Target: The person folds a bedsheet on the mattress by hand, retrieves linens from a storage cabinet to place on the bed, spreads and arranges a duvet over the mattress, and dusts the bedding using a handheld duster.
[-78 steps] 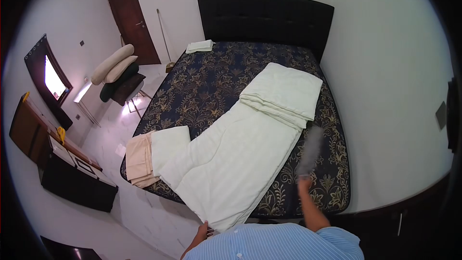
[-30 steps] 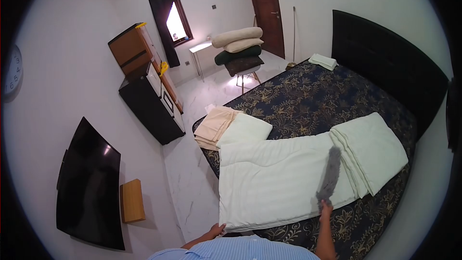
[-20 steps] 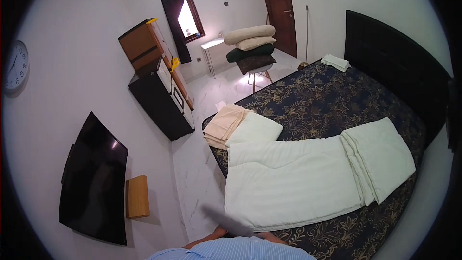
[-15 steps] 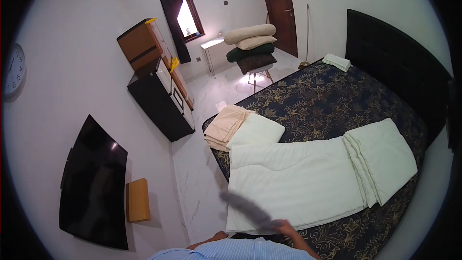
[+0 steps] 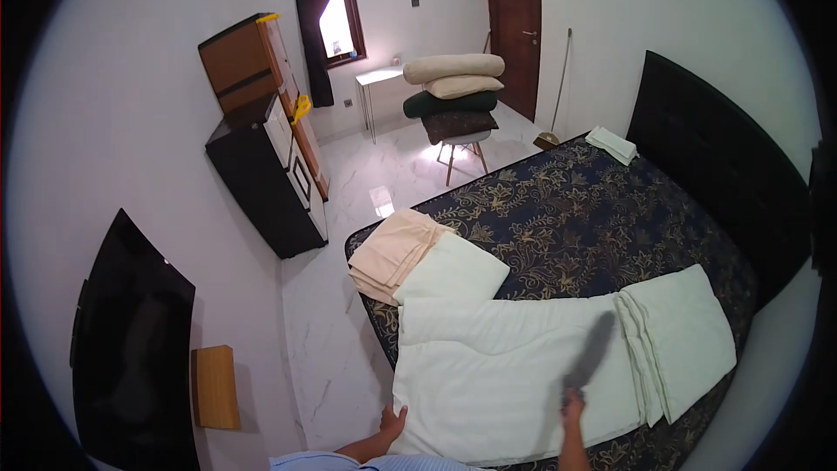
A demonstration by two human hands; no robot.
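My right hand (image 5: 573,405) is closed around the handle end of a long grey duster (image 5: 595,351), blurred by motion. The duster points up and away over a white folded comforter (image 5: 514,366). At the comforter's near left corner is my left hand (image 5: 393,424), thumb apart from the fingers, beside or touching the edge. A thick folded section of the comforter lies at its right end. Past its far left corner are a folded white cloth (image 5: 458,266) and peach folded fabric (image 5: 397,253).
The mattress (image 5: 558,218) has a dark floral cover and a black headboard (image 5: 724,157). A small white cloth (image 5: 613,145) lies at its far corner. Pillows (image 5: 453,105) are stacked on a chair. Drawers (image 5: 270,183) and a television (image 5: 131,349) are on the left.
My right hand has swung the duster from the comforter's left side to the right and farther out. My left hand has moved up to the comforter's corner. The view has shifted slightly.
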